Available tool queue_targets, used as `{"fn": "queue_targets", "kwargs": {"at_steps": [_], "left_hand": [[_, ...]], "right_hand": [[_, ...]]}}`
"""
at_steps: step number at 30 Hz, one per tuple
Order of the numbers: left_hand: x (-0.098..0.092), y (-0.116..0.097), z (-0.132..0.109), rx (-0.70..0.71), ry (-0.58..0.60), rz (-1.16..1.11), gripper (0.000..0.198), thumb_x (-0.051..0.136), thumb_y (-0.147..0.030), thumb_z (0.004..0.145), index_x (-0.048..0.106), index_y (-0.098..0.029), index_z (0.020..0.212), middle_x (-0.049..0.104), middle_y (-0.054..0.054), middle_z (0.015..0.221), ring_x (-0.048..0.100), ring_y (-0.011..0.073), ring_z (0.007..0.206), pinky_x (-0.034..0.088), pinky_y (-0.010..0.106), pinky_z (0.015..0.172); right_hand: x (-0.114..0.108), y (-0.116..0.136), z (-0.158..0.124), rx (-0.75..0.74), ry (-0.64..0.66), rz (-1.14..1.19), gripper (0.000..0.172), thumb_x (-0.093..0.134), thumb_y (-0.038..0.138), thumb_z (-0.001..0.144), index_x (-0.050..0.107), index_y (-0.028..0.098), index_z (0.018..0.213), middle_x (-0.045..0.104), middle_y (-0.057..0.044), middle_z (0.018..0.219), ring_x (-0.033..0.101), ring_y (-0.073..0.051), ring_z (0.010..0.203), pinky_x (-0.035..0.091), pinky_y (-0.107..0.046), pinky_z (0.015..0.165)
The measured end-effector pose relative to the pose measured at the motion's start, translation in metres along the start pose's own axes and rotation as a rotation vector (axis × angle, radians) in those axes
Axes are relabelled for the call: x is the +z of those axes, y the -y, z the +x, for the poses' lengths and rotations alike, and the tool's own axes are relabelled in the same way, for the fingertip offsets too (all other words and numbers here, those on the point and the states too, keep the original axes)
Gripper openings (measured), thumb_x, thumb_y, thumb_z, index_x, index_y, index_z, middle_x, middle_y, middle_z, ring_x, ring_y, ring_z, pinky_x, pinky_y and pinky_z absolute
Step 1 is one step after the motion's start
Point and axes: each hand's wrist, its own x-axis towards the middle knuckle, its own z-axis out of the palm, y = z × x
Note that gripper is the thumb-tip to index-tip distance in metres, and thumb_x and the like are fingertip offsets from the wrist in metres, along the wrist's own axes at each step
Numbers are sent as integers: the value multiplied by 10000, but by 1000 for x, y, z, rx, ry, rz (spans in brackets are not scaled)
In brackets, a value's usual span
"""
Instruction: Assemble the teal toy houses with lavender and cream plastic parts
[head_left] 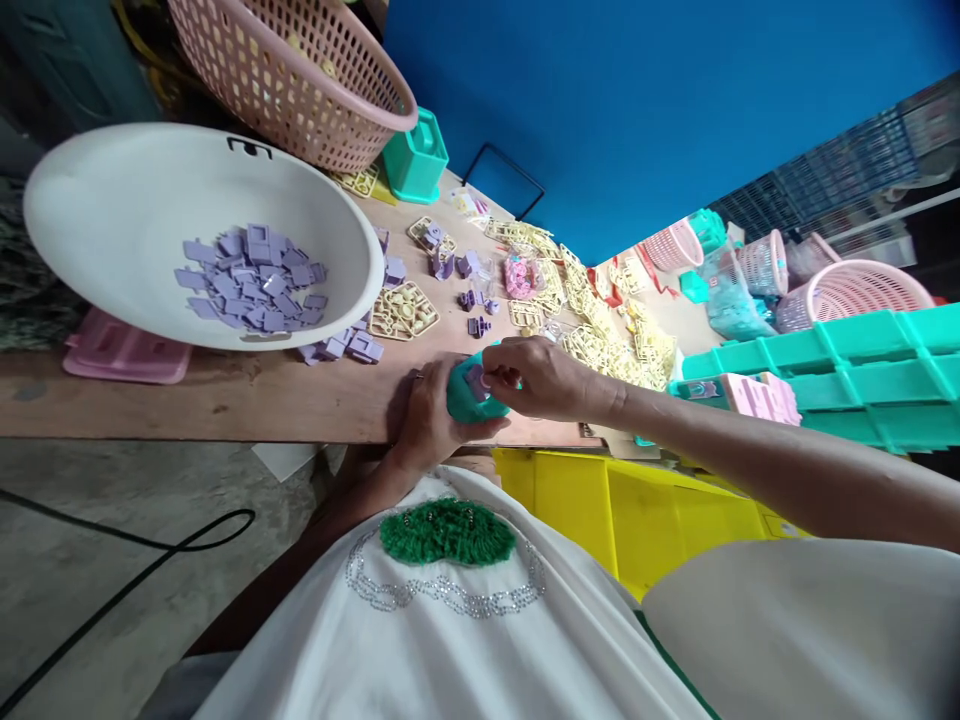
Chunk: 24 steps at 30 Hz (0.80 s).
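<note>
My left hand (429,415) wraps around a teal plastic piece (466,398) at the table's front edge. Over it, my right hand (529,378) pinches a small purple plastic part (477,382) against the teal piece. My right fingers partly hide both, so I cannot tell whether the two are joined. To the left, a white bowl (112,220) holds a heap of purple plastic parts (259,275). More loose purple parts (474,300) lie beyond my hands, near a cream frame of small parts (405,310).
A pink basket (277,90) and a teal hexagonal box (416,160) stand behind the bowl. Cream plastic frames (592,310) pile up at the right, beside teal trays (825,370) and pink baskets (862,290). A blue panel (637,100) rises at the back. A yellow sheet (577,500) hangs below the table edge.
</note>
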Motion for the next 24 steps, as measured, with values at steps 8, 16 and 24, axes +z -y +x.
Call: {"fn": "queue_targets", "kwargs": {"at_steps": [8,16,24], "left_hand": [[1,1,-1,26,-43,-14,785,924,-630,699,560,-216,1258,740,127,1171,737,307,1073,583,416,940],[-1,-1,-1,-6,-8,7,807,950,-604,664,561,-229,1264,740,130,1200,733,317,1095,584,419,940],[-1,1,-1,-29,2,-16,799,967,-549,658,563,-242,1275,728,113,1247,713,314,1148,575,432,989]], "right_hand": [[-5,9,2,33,8,15,152,575,169,817,528,182,673,513,8,634,367,-96,596,291,-266,620],[-2,1,-2,-22,-40,138,115,555,175,812,550,181,697,549,8,631,415,-92,590,324,-248,615],[-3,-10,-7,-54,-75,167,161,596,220,902,626,169,753,600,-5,658,468,-101,596,355,-244,606]]}}
